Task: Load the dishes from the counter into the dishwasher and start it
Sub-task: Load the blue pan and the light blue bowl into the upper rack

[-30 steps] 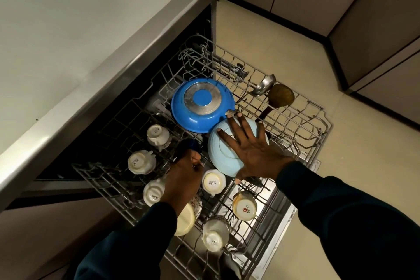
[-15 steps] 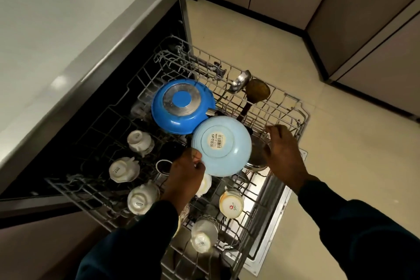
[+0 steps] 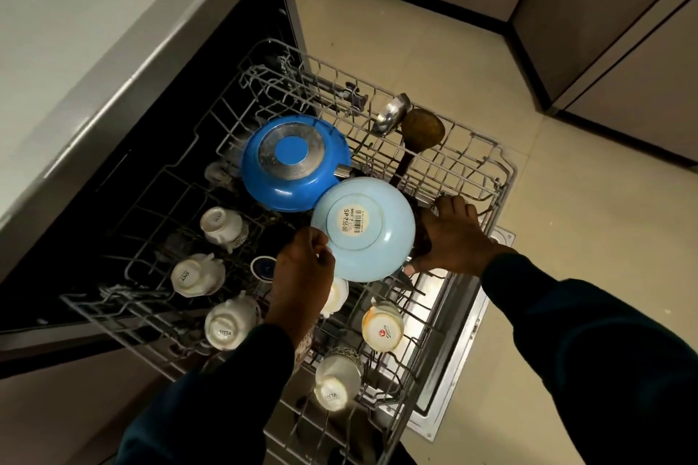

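Observation:
The dishwasher's upper rack (image 3: 502,177) is pulled out below me. An upturned light blue bowl (image 3: 362,230) with a price sticker leans against an upturned blue pan (image 3: 294,170). My left hand (image 3: 302,272) pinches the bowl's left rim with curled fingers. My right hand (image 3: 457,238) curls round a dark metal vessel (image 3: 420,226) wedged at the bowl's right side, thumb below it; most of that vessel is hidden. Several white cups, such as one (image 3: 226,325) at the left and one (image 3: 381,327) at the right, stand upside down in the rack's near half.
A steel ladle (image 3: 391,113) and a brown ladle (image 3: 423,130) lie across the rack's far side. The grey counter (image 3: 94,49) overhangs at the left. The open dishwasher door (image 3: 457,347) lies under the rack. Cabinets (image 3: 623,49) border the tiled floor at the right.
My right hand left the top of the bowl, went out to the rack's right edge, then came back against the bowl's right side. My left hand rose to the bowl's left rim.

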